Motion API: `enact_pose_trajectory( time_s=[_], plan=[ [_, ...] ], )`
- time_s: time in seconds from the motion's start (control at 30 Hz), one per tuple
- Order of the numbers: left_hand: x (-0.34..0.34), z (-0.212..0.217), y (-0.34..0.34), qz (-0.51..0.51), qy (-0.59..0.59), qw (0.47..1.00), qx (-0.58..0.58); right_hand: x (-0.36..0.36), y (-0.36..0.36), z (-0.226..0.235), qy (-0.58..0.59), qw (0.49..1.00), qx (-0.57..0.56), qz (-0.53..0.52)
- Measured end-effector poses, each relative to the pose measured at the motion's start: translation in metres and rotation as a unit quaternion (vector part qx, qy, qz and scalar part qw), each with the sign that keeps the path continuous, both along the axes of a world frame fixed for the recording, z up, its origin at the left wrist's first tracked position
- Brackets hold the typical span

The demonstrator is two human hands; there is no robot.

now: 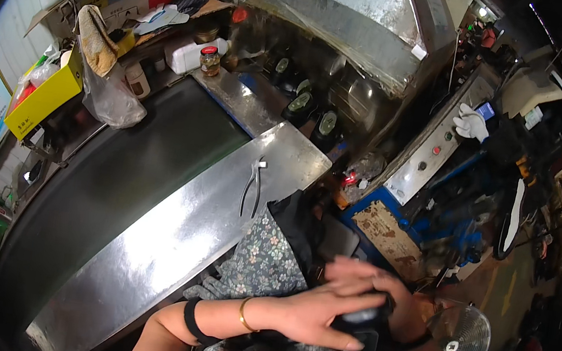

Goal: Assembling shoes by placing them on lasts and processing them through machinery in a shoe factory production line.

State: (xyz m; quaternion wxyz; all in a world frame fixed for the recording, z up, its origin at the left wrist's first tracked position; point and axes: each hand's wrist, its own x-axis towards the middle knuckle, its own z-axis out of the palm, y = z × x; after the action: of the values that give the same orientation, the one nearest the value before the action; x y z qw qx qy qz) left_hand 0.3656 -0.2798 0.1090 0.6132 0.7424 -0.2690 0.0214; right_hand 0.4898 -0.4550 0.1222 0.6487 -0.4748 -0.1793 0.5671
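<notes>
Low in the head view, right of the middle, both my hands meet around a dark, shoe-like object (366, 329), blurred and mostly covered. My left hand (319, 315) lies across it from the left, its thumb along the near side and its fingers over the top. A gold bracelet and a black band circle that arm. My right hand (405, 309) curls round the object's far right side, its fingers smeared by motion. Away from both hands, pliers (252, 187) with spread handles lie on the shiny metal tabletop (166, 238).
Beyond the tabletop runs a dark conveyor belt (134, 156). Several dark shoes (298, 107) stand under a metal hood (325, 4). A red-lidded jar (209, 61) and yellow box (46, 95) are at back left. Right are a control panel (425, 155), white glove (471, 122) and clear round disc (462, 334).
</notes>
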Motion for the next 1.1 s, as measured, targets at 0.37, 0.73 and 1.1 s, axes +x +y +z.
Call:
enact_pose_trajectory(
  time_s=[0.37,0.73,1.1],
  plan=[
    [0.002,-0.162,0.192,0.578,0.09,0.775,0.239,0.011,-0.096,-0.079,0.143,0.98,0.039,-0.134],
    [0.004,-0.199,0.213,0.58,0.059,0.711,0.392,0.189,0.334,-0.113,-0.062,0.978,0.112,-0.165],
    [0.001,-0.195,0.22,0.573,0.073,0.72,0.385,0.158,0.468,-0.207,-0.409,0.911,0.044,0.011]
  ],
)
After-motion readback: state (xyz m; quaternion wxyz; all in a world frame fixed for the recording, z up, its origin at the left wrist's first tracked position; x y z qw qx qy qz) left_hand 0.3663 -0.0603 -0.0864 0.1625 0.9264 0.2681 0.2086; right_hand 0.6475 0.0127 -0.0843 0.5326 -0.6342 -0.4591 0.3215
